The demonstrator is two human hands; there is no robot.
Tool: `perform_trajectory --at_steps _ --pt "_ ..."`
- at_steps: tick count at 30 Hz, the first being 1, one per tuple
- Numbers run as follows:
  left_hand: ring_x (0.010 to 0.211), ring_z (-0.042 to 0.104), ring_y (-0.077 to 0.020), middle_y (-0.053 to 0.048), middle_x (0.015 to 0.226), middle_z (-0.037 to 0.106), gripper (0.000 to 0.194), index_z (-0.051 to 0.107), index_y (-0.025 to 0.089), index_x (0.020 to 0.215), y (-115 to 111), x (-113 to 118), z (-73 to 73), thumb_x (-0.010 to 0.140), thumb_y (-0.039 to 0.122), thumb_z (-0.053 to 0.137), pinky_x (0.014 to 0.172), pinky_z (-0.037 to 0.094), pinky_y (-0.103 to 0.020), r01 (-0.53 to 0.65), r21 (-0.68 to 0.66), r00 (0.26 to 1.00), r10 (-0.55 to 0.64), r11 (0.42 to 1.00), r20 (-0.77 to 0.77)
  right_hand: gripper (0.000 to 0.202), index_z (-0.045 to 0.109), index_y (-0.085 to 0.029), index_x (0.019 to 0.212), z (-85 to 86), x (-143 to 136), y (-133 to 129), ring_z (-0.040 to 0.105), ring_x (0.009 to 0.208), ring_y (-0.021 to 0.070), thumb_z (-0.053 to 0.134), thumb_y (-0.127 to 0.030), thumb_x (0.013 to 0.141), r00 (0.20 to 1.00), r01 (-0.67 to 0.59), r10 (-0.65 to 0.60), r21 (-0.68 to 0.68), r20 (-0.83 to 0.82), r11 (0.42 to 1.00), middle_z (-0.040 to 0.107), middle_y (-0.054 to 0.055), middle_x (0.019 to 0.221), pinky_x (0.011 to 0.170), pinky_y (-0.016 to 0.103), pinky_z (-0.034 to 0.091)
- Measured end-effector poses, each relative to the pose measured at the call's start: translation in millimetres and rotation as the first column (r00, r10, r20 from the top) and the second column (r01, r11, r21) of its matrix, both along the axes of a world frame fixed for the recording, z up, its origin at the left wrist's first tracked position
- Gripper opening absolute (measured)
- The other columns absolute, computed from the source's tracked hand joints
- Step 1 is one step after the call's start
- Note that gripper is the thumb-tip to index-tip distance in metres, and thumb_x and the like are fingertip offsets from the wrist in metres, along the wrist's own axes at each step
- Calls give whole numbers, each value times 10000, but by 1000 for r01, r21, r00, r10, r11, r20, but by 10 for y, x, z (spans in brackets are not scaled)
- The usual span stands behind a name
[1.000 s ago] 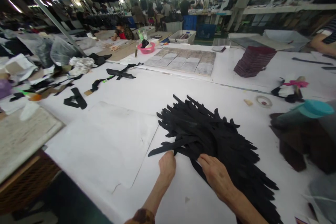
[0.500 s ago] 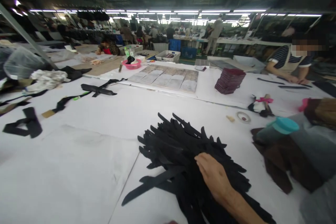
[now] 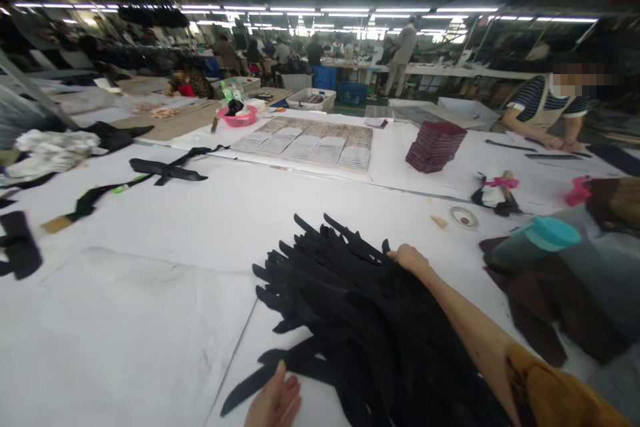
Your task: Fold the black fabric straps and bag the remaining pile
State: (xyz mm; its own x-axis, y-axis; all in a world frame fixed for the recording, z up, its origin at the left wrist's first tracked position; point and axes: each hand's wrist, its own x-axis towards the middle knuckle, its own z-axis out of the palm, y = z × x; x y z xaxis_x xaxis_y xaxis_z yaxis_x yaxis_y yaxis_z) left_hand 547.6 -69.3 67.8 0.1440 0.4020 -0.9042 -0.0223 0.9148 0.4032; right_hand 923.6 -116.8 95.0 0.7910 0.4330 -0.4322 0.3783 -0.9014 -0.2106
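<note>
A heap of long black fabric strips point(image 3: 350, 307) lies fanned out on the white table before me, their rounded ends pointing away. At the heap's far right edge, my right hand point(image 3: 411, 260) has its fingers closed at the tip of one strip, and its forearm crosses the heap's right side. My left hand point(image 3: 276, 397) has come in at the bottom, thumb and fingers apart, holding nothing. It is beside a single strip point(image 3: 245, 388) that sticks out to the left. The near ends of the strips run out of view.
Right of the heap stand a turquoise-lidded container point(image 3: 550, 235), dark brown fabric point(image 3: 530, 307) and a tape roll point(image 3: 464, 217). Farther off are a stack of maroon pieces point(image 3: 435, 147), printed sheets point(image 3: 310, 143) and a pink basin point(image 3: 237, 117). A co-worker point(image 3: 545, 107) handles dark strips at right.
My right hand has gone from the middle of the heap to its far right edge. My left hand has risen into view at the bottom. The view has shifted slightly.
</note>
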Motion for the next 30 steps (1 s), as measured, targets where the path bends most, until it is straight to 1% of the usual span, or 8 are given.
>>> perform_trajectory --at_steps 3,6,9,12,15,18,24,30 --pt "1063 590 -262 -144 1042 616 208 554 145 912 47 188 163 829 335 571 974 446 -389 -30 67 1000 30 997 -1 257 657 -126 988 -64 -70 207 618 936 267 560 -262 793 1000 0 0 -5 -7 1000 643 169 1031 728 341 455" --pt "1089 567 -259 -145 1127 586 199 565 142 931 68 284 215 824 310 579 978 436 -405 -50 124 999 50 991 2 225 664 -200 962 -69 -137 406 598 975 222 485 -275 849 998 -58 57 68 19 996 648 92 1032 763 306 440" --pt "1105 552 -275 -153 1166 565 286 552 152 991 40 271 164 790 345 617 958 445 -420 -46 153 998 51 987 -29 261 661 -232 952 -80 -176 543 558 1040 202 419 -310 891 992 -121 114 131 59 984 625 58 1089 811 286 419" --pt "1073 566 -270 -147 1135 579 364 555 163 1001 -2 231 99 742 396 661 947 441 -413 -18 167 999 22 986 -23 373 621 -191 1066 -135 -185 575 533 1082 248 310 -346 930 993 -93 83 119 81 989 568 125 1176 836 342 422" --pt "987 590 -242 -123 1026 605 366 572 160 926 4 277 59 722 447 670 929 435 -394 -8 153 1000 12 988 -25 529 535 -141 1202 -211 -202 525 482 1148 302 214 -467 936 996 -50 44 90 74 995 503 188 1242 870 404 414" --pt "868 592 -209 -74 861 600 409 580 150 845 68 434 38 691 517 674 898 431 -384 24 105 999 -19 994 -50 678 540 -118 1197 -247 -263 469 461 1161 346 198 -614 886 998 -57 54 66 41 996 494 209 1245 881 446 409" --pt "818 597 -209 -74 837 649 487 629 147 856 176 799 203 666 594 654 890 418 -402 157 88 987 -155 984 -33 833 561 -68 1167 -132 -491 486 540 1091 312 298 -755 778 954 -139 150 61 -260 988 560 215 1184 870 384 430" --pt "899 651 -279 -154 990 688 514 639 112 989 186 928 410 649 486 732 798 529 -396 81 105 986 -95 991 138 909 545 -55 1191 42 -919 484 533 1107 327 441 -795 673 907 -203 233 121 -351 972 555 223 1194 896 399 424"
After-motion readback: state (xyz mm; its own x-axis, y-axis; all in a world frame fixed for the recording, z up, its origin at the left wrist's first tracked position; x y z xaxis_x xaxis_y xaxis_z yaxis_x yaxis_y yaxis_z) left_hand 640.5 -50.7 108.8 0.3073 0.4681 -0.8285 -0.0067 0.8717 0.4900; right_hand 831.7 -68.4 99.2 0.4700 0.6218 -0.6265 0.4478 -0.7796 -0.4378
